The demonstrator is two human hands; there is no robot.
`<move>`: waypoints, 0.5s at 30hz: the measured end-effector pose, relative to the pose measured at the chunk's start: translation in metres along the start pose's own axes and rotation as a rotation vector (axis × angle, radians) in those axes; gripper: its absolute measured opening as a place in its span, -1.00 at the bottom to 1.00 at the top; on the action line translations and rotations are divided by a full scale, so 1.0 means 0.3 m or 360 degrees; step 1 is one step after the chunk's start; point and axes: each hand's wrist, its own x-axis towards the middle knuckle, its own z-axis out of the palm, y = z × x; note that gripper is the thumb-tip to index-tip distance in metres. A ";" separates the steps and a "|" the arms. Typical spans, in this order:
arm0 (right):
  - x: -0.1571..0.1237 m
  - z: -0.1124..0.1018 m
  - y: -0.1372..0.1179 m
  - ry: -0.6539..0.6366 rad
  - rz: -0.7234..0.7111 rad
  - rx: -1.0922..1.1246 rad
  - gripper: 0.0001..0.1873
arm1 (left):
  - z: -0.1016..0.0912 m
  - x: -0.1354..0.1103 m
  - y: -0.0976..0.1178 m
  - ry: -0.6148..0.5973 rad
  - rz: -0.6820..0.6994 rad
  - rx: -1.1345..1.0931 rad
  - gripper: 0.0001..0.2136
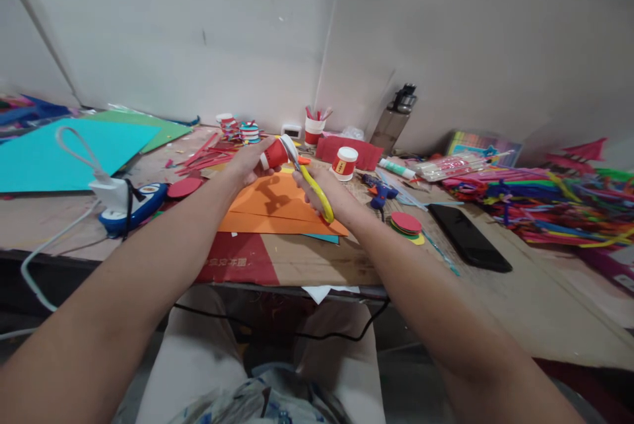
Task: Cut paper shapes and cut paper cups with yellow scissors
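My left hand (251, 161) is closed around a red and white paper cup (275, 154), tipped on its side with its white end toward the right. In my right hand (324, 187) is a pair of scissors with yellow handles (317, 191). Their blades reach up to the white end of the cup; whether they touch it I cannot tell. Orange paper sheets (277, 209) lie beneath both hands, on a piece of cardboard (317, 262). A second red and white cup (345, 163) stands upright just beyond my right hand.
Right of my hands are a blue glue gun (380, 191), stacked paper circles (406, 223), a black phone (468, 237) and a heap of pipe cleaners (559, 206). A bottle (393, 121) stands at the back. On the left lie a blue power strip (133, 209) and turquoise paper (54, 156).
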 end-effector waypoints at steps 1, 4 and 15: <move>0.002 0.003 0.004 -0.0002 -0.0008 -0.0015 -0.68 | 0.000 -0.002 0.001 0.0004 0.0009 0.0000 -0.72; 0.006 0.011 0.017 0.0016 -0.0034 -0.0028 -0.66 | 0.001 -0.006 0.004 0.0026 0.0025 0.0003 -0.71; -0.005 -0.001 0.013 -0.0010 0.0020 -0.0032 -0.63 | -0.009 -0.005 -0.002 -0.0050 0.0099 0.0108 -0.71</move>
